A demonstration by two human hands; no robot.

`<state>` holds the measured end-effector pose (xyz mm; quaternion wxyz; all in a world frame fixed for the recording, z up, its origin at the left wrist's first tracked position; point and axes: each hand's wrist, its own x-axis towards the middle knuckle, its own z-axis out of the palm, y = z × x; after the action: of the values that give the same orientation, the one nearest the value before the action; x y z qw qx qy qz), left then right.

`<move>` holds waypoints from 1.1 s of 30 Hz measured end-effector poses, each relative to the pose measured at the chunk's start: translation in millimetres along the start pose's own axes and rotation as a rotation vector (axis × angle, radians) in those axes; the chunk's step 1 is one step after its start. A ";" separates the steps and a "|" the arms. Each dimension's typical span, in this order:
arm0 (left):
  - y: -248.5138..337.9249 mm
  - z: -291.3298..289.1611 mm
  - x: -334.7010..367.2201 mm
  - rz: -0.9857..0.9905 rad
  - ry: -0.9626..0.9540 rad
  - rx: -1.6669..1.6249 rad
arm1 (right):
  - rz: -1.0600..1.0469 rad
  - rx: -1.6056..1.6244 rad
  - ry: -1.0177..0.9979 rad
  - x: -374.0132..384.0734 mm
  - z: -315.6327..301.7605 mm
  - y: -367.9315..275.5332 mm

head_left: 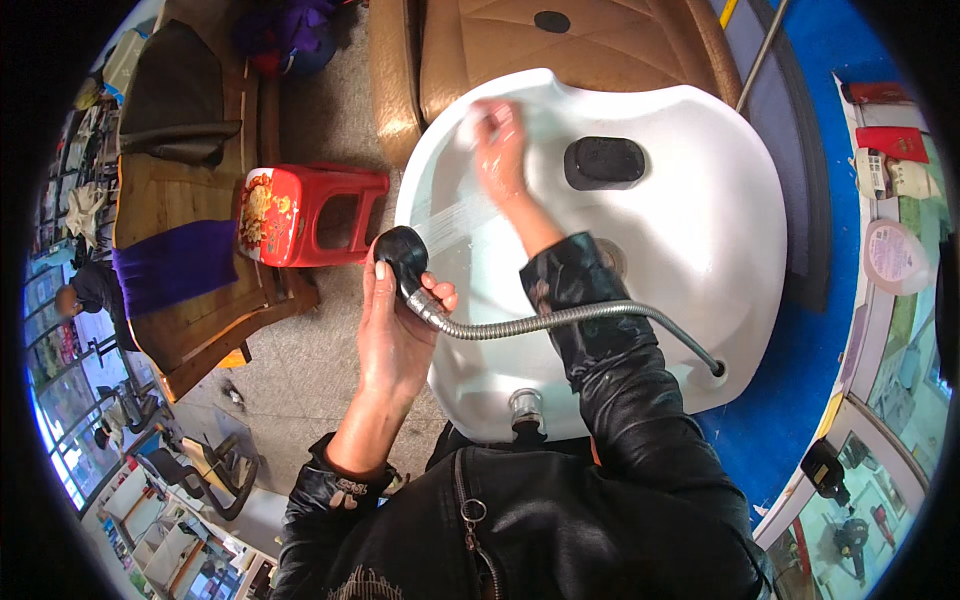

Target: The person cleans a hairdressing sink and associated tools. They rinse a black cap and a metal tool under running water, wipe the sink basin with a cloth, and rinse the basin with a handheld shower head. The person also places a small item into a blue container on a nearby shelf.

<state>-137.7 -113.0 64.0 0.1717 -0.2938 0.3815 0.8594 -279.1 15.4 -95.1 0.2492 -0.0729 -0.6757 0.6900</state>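
My left hand (pixel 388 335) is closed round a black shower head (pixel 402 250), held over the left rim of a white shampoo basin (pixel 715 240). Fine jets of water spray from it toward the basin's far left wall. A ribbed metal hose (pixel 560 320) runs from its handle, across my right forearm, to a hole at the basin's near right. Inside the basin, close to the far left wall, is my wet right hand (pixel 500 155). Motion smears its fingers, so whether they hold anything cannot be made out.
A black rounded piece (pixel 605 162) sits in the basin, beyond the partly covered drain (pixel 609 256). A chrome tap knob (pixel 526 404) is at the near edge. Behind stands a brown padded chair (pixel 590 55). To the left are a red stool (pixel 315 215) and a wooden bench (pixel 175 275).
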 end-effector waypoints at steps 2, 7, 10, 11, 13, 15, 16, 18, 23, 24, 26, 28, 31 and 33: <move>-0.1 -5.2 -0.2 -0.012 0.007 -0.021 | 0.051 -0.023 0.001 -4.3 3.2 0.5; 4.3 -16.9 -5.4 -0.004 0.023 -0.020 | -0.108 -0.209 -0.355 -83.7 6.0 -1.4; -0.7 -23.6 -11.2 -0.007 0.063 0.038 | 0.145 -0.142 -0.320 -72.5 -26.6 41.8; -4.0 -26.9 -11.8 -0.043 0.051 0.013 | 0.180 -0.189 -0.202 -54.6 -40.7 65.3; -9.6 -28.2 -17.0 -0.084 0.089 -0.013 | 0.096 -0.468 0.043 -35.0 -62.7 84.8; -14.2 -31.4 -23.1 -0.119 0.122 -0.039 | 0.200 -0.471 0.016 -60.5 -58.2 89.4; -17.8 -33.9 -25.1 -0.121 0.118 -0.023 | 0.219 -0.345 -0.069 -90.2 -42.7 85.5; -21.2 -40.6 -30.4 -0.112 0.120 0.002 | 0.051 -0.364 -0.314 -152.5 -27.3 54.8; -23.8 -44.6 -53.0 -0.142 0.207 0.039 | 0.218 -0.571 -0.515 -177.6 -111.0 63.9; -24.3 -44.0 -56.0 -0.149 0.225 0.042 | 0.270 -0.790 -0.401 -161.3 -122.9 62.5; -25.6 -44.1 -57.3 -0.136 0.185 0.025 | 0.421 -0.586 -0.113 -150.1 -103.7 90.6; -26.0 -43.5 -53.1 -0.131 0.156 0.021 | 0.429 -0.299 0.049 -139.1 -58.2 102.0; -22.2 -47.8 -52.3 -0.051 0.145 0.050 | 0.424 -0.019 -0.141 -126.8 7.7 8.3; -16.1 -45.1 -58.4 -0.016 0.151 0.081 | 0.445 0.250 -0.508 -156.7 -11.7 -21.8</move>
<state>-67.7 -140.8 68.0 0.1610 -0.3533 0.4255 0.8174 -133.1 -44.2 -111.9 -0.0760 -0.0137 -0.5940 0.8007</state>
